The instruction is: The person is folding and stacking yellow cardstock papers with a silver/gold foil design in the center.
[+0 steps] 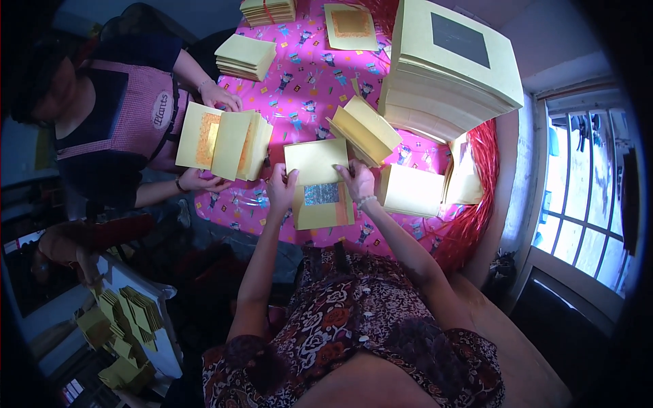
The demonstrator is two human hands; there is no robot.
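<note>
Smooth, matt paper is observed in the yellow sheet (316,160), frame centre; a glossy, possibly plastic finish is noted on the pink tablecloth (303,92), upper centre.

Glare whitens the right-hand window (559,183); the worktop (316,85) is bright, the near left dim, the fisheye rim black.

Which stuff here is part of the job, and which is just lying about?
Job:
- yellow sheet, in left hand and right hand
- silver-patched sheet below
- tall stack, likely: similar paper

Lying about, apparently:
- red strands
- red-tied bundle
</note>
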